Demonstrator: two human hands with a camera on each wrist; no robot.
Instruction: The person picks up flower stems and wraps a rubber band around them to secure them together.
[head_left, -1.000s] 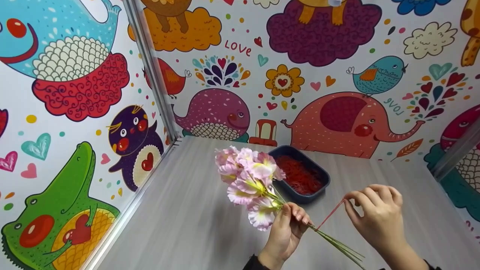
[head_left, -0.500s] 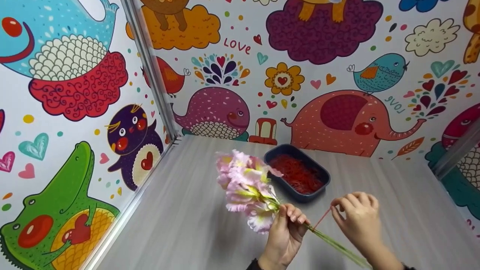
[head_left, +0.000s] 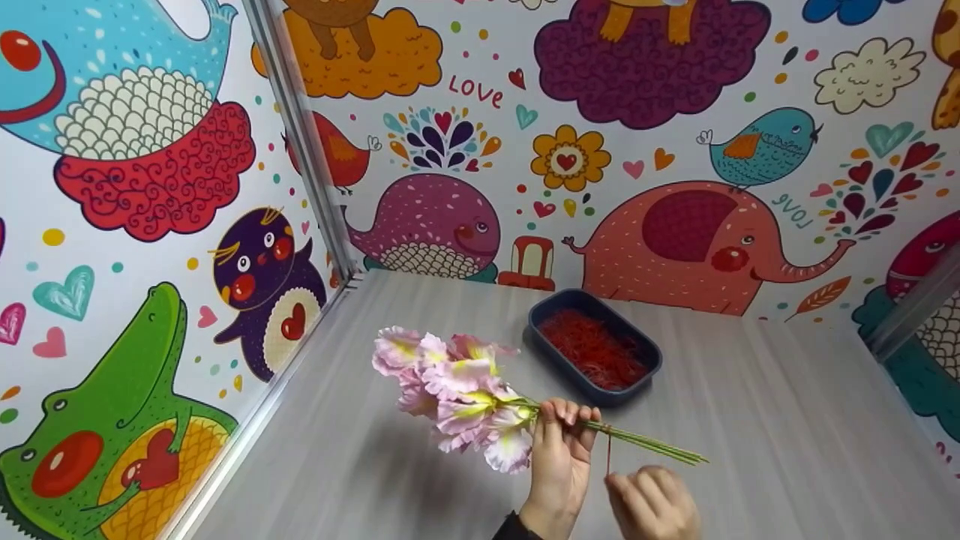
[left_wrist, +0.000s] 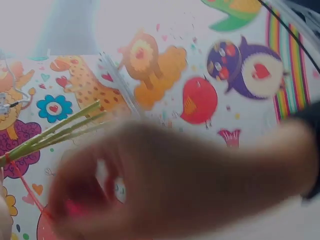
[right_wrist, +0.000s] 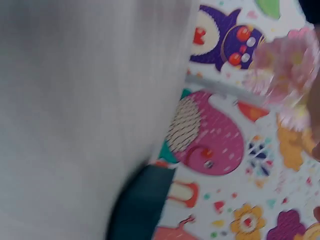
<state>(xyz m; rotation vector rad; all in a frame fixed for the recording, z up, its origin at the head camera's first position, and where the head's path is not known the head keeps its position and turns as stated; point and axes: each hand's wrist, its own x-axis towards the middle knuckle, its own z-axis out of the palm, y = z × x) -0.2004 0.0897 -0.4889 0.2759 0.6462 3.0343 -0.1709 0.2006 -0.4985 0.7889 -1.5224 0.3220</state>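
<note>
My left hand [head_left: 562,457] grips a bunch of pink artificial flowers [head_left: 457,394] by the upper stems, blossoms to the left. The bare green stems [head_left: 656,445] stick out to the right of the fist. Around them, just beside my left fingers, goes a thin red rubber band [head_left: 609,454]. Its free part runs taut down to my right hand [head_left: 654,504], which pinches it below the stems. In the left wrist view the blurred right hand [left_wrist: 150,175] draws on the band [left_wrist: 32,185]. The right wrist view catches only the pink blossoms [right_wrist: 290,65] at its edge.
A dark blue box [head_left: 630,330] holding a tangle of red bands [head_left: 592,349] stands behind the hands on the grey table [head_left: 322,457]. Walls printed with cartoon animals close off the back and the left side, meeting at a metal corner strip [head_left: 304,142].
My right hand has swung from the right of the stems to below them, carrying the band's end down and left. The bunch has turned flatter, with its blossoms shifted left.
</note>
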